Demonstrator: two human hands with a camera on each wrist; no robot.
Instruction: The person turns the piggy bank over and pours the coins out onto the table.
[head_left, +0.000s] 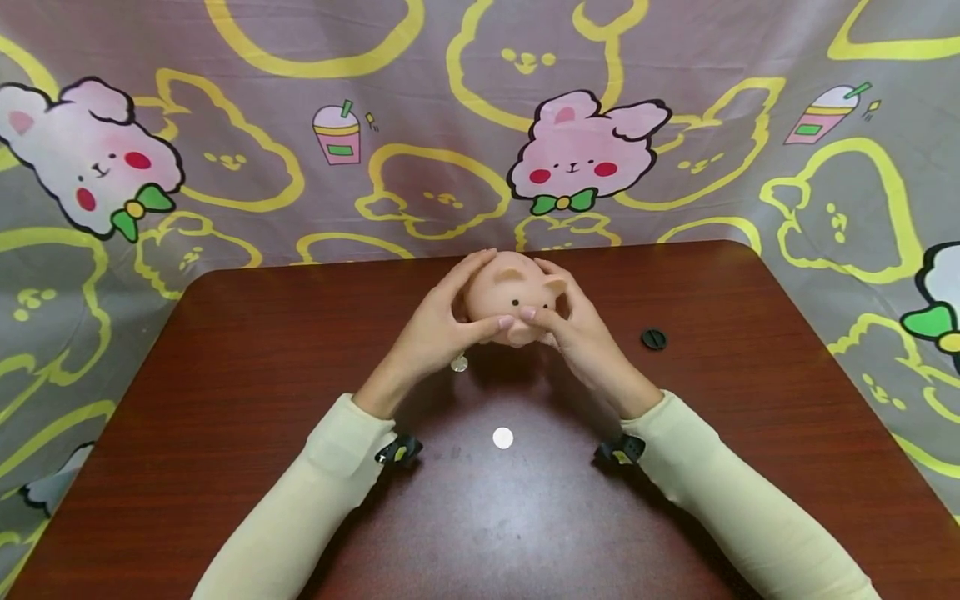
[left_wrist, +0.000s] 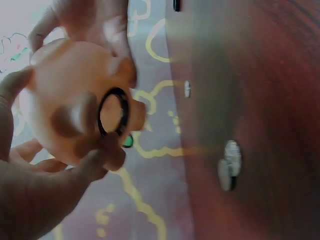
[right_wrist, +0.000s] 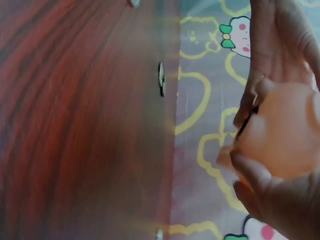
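A peach-coloured piggy bank [head_left: 498, 292] is held between both hands above the far middle of the table, its face toward me. My left hand [head_left: 438, 321] grips its left side, thumb across the front near the snout. From the right, my right hand [head_left: 588, 333] grips it the same way, the two thumbs almost meeting. On the underside, the left wrist view shows a round black-rimmed opening [left_wrist: 112, 114] among the stubby feet. A silvery coin [head_left: 459, 363] lies by the left wrist, and a bright round coin [head_left: 503, 437] lies between the forearms.
A black round plug [head_left: 654, 339] lies on the brown table [head_left: 750, 433], right of the right hand. Two coins [left_wrist: 232, 155] lie against each other in the left wrist view. Behind the table hangs a cartoon-printed cloth [head_left: 435, 100].
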